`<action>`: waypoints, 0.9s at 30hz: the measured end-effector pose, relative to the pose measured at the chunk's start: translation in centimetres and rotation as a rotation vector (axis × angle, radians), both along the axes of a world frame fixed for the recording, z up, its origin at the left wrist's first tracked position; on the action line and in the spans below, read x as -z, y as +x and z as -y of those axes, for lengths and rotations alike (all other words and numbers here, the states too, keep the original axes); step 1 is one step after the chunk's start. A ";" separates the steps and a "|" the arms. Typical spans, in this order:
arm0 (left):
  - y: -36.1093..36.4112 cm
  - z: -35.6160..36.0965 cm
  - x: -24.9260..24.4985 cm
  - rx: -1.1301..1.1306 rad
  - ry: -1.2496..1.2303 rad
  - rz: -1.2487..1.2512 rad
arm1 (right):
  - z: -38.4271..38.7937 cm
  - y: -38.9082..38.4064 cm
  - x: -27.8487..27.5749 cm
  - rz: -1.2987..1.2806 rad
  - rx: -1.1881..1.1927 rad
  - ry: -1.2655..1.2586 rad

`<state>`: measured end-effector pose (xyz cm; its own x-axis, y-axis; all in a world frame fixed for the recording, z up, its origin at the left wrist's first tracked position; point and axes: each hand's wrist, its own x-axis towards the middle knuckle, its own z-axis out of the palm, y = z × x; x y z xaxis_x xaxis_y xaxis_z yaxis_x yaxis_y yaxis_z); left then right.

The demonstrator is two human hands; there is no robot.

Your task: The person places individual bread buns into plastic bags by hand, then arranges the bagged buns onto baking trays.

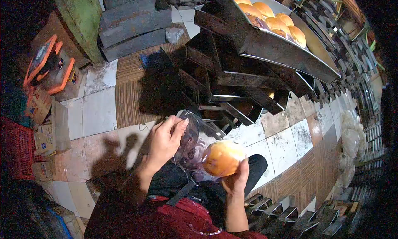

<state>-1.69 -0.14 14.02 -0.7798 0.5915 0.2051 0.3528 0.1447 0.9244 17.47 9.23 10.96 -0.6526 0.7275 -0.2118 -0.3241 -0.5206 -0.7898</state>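
Observation:
A round golden-brown bun [225,157] rests in my right hand [237,177], whose fingers curve under it and whose thumb lies along its side. My left hand [168,136] pinches the upper edge of a clear plastic bag [190,144] between thumb and fingers. The bag hangs over my lap, and its printed film overlaps the bun's left side. Above and to the right, several more buns [265,9] sit in a dark metal tray [286,58] on top of a crooked stack.
Under that tray, more dark trays [248,79] are piled at angles. Long metal trays [134,31] stand at the upper left. Orange-edged containers [62,79], cardboard boxes [41,104] and a red crate [16,148] line the left. Tiled floor [99,110] surrounds my legs.

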 end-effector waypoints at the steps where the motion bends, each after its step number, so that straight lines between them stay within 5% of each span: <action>1: -0.1 0.0 -0.3 0.012 -0.005 -0.048 | 0.2 -0.1 -0.5 0.002 -0.003 0.001; 3: 0.2 -0.1 -1.3 0.045 -0.034 -0.018 | 0.8 -0.9 -1.6 -0.104 0.100 -0.133; 4: 0.2 -0.3 -1.6 0.080 -0.062 0.008 | 0.6 -0.7 -0.7 0.056 0.051 -0.010; 5: 0.1 -0.6 -1.3 0.080 -0.061 0.008 | 1.2 -1.0 -2.2 0.331 -0.068 0.371; 9: -1.3 -1.0 -0.3 -0.280 0.067 -0.508 | 1.5 -1.9 -1.9 -0.046 0.129 -0.019; 11: 0.1 -1.0 -1.3 -0.492 0.292 -0.320 | 1.5 -1.3 -2.3 0.076 0.292 0.108; 13: 4.1 -0.3 -1.9 -0.125 0.437 0.455 | 3.0 -1.7 -0.9 0.222 0.365 0.494; 15: 6.9 -0.9 -1.4 0.077 0.436 0.570 | 4.5 -1.4 0.4 0.326 0.117 0.926; 18: 4.8 -3.1 -0.5 0.106 0.505 0.742 | 6.4 -1.5 0.5 0.029 -0.133 0.885; 20: 7.3 -3.2 1.4 0.290 0.530 0.761 | 5.6 -0.5 1.5 0.021 -0.120 0.701; 21: 8.9 -2.2 1.2 0.426 0.361 0.412 | 4.8 -1.0 -0.9 -0.043 -0.073 0.561; 24: 7.8 -1.4 1.2 0.408 0.438 0.439 | 3.0 0.1 -2.0 -0.072 -0.175 0.312; 25: 6.0 -1.7 0.4 0.342 0.694 0.762 | 3.0 0.1 -2.0 0.072 -0.332 0.711; 26: 5.3 -1.9 -0.4 0.330 0.659 0.899 | 3.3 0.3 -1.9 0.228 -0.487 1.102; 27: 5.1 -2.0 -0.9 0.319 0.628 1.033 | 4.4 0.1 -0.1 0.288 -0.441 1.127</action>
<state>3.45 1.88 14.95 -0.5840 0.8054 -0.1014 -0.6398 -0.3798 0.6681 17.61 4.82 11.07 -0.9209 0.3269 0.2125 -0.0352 0.4731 -0.8803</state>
